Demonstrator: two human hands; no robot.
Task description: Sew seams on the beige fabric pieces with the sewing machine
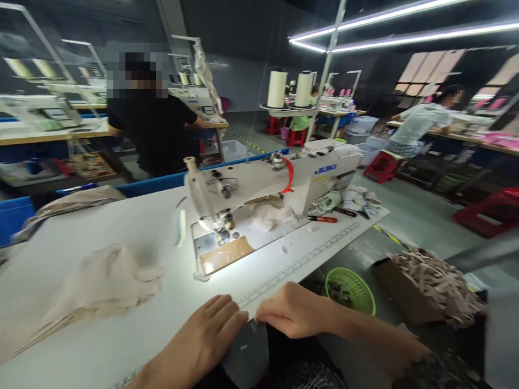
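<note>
My left hand point(211, 329) is at the table's front edge, its fingers curled and pressed together. Just to its right, my right hand point(290, 310) is closed in a pinch, the two sets of fingertips almost meeting. Whatever lies between the fingers is hidden or too small to name. Beyond the hands stands a white sewing machine point(251, 181) with its needle area lit and a red ribbon point(289, 175) tied on its arm. A stack of thin beige fabric pieces point(109, 281) lies on the tabletop point(162, 329), left of the machine.
Orange-handled thread snips point(322, 219) and fabric scraps point(360, 199) lie at the table's right. A green basket point(367, 294) and a box of beige strips point(433, 286) stand low at right. Red stools point(381, 166) and people at other machines are farther off.
</note>
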